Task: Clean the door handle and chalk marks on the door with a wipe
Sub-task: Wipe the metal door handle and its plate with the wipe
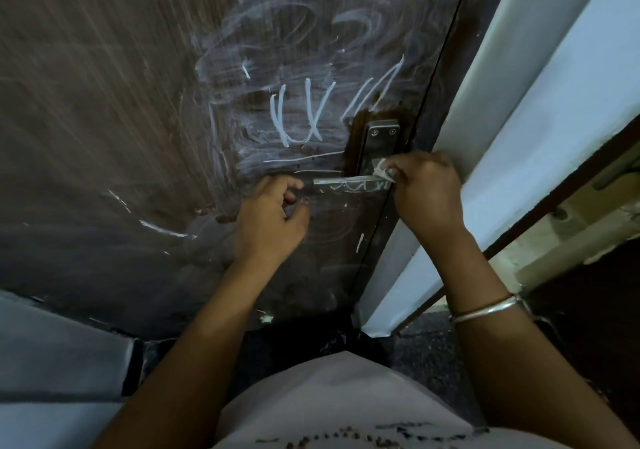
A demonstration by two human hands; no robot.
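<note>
The brown door point(131, 109) was covered in white chalk marks point(304, 116), some smeared and some still sharp lines. The silver door handle point(349, 184) stuck out from its metal plate point(381, 136) near the door's edge, and it had chalk scribbles on it too. The right hand point(427, 192) pinched a small white wipe point(382, 172) and pressed it on the handle close to the plate. The left hand point(273, 216) had its fingers curled right at the free end of the handle, but I could not tell if it gripped it. A silver bangle point(485, 310) sat on the right wrist.
</note>
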